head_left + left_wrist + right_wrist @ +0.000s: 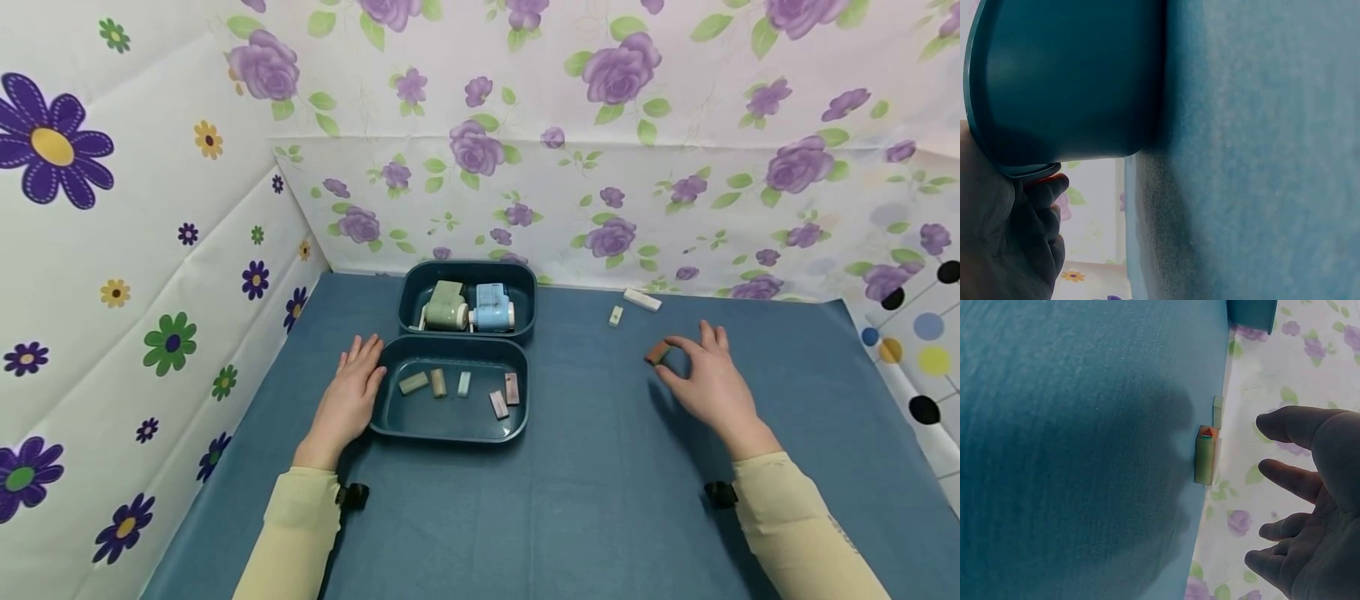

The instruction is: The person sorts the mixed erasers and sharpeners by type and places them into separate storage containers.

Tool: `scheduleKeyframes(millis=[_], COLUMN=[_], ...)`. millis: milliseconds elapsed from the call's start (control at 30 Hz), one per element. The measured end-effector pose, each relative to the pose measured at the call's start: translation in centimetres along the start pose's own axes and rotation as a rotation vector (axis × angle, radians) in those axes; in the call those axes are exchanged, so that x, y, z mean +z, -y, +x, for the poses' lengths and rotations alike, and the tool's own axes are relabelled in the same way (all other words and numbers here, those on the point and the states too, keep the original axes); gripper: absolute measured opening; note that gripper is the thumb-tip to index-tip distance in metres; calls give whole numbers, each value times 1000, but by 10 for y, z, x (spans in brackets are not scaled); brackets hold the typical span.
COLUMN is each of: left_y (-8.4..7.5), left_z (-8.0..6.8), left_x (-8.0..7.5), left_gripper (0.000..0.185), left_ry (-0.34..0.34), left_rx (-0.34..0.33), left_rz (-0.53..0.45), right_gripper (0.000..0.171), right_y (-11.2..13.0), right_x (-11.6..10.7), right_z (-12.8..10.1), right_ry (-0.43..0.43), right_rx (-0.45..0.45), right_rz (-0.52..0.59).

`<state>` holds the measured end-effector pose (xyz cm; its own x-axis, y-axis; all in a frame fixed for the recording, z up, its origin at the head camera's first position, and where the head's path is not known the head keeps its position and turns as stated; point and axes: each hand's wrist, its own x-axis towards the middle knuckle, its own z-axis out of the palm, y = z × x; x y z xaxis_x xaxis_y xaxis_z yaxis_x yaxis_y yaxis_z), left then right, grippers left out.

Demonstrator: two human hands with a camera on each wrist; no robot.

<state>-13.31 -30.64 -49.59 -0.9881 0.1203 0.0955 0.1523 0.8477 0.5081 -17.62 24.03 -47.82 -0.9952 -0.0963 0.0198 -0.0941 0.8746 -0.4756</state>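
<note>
My right hand [701, 375] hovers over the blue table with its fingers spread and loosely curved around a small reddish-brown block [657, 353]. The right wrist view shows that block [1205, 455] standing clear of the open fingers [1291, 425]. My left hand [352, 392] lies flat on the table, fingers straight, against the left side of the near teal tray [450, 435]. In the left wrist view the fingers [1038, 200] touch under the tray's rim [1022, 169]. Several small pastel blocks [438, 382] lie in that tray.
A second teal tray [468, 268] sits behind the first, holding a green gadget [446, 307] and a blue gadget [493, 308]. Two small white pieces [642, 300] [616, 315] lie near the back wall. Flowered walls close off the left, back and right.
</note>
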Motion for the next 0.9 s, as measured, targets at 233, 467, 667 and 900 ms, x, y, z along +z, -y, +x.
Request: scheduleKeyframes(millis=[233,467,667,900], left_y=[-1,-4,-3,-2], left_z=[-1,-1,0,0], left_x=[0,-2,-2,-2], left_gripper=[55,55,55,54], left_ry=[0,-4,-4,3], left_rx=[0,7,11,1], left_rz=[2,2,1,1], right_gripper=[58,64,76,79], right_y=[-2,-6,-14,-16], right_x=[1,5,12,14], right_z=[0,5,15,24], right_ry=[15,52,92,113], right_rx=[17,44,83,114], right_rz=[-4,-17,-37,-50])
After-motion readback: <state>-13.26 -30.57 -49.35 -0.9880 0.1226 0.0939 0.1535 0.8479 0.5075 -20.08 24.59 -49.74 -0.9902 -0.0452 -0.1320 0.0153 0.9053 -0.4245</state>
